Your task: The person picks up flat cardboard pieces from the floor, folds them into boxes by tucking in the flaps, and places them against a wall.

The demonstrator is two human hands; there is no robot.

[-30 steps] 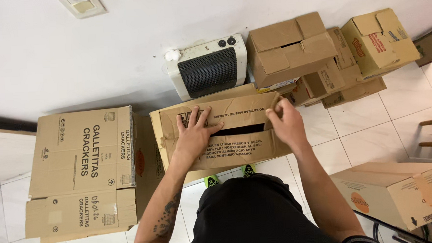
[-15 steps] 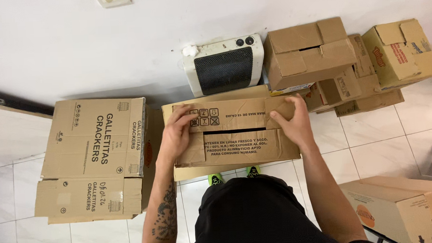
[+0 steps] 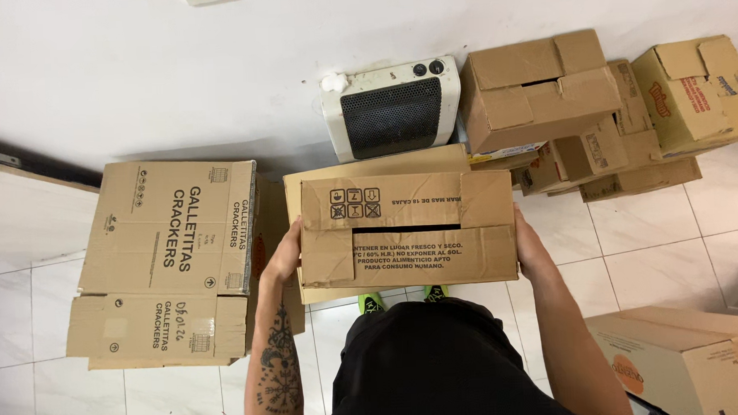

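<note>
since half a second ago both hands are sliding off the top flaps and out to the ends of the cardboard box (image 3: 407,231), and the box is sitting a little lower in the frame, closer to the body.

the left hand (image 3: 282,257) is pressing against the box's left end, fingers wrapped around the edge and out of sight behind the cardboard. the right hand (image 3: 530,252) is doing the same at the right end, so each grip is closed on the box, one at either side. the box is sitting in the middle of the frame with its top flaps folded shut and a narrow dark gap showing between them. whether it is resting on the second box (image 3: 359,170) just beneath it or is being lifted clear, i cannot tell.

a white fan heater (image 3: 391,107) is standing against the wall at upper centre, just beyond the held box. a large closed carton (image 3: 168,258) is lying on the tiled floor (image 3: 702,243) at the left, near the left hand. a heap of opened cartons (image 3: 589,107) is crowding the upper right. another carton (image 3: 683,360) is showing at the lower right corner.
</note>
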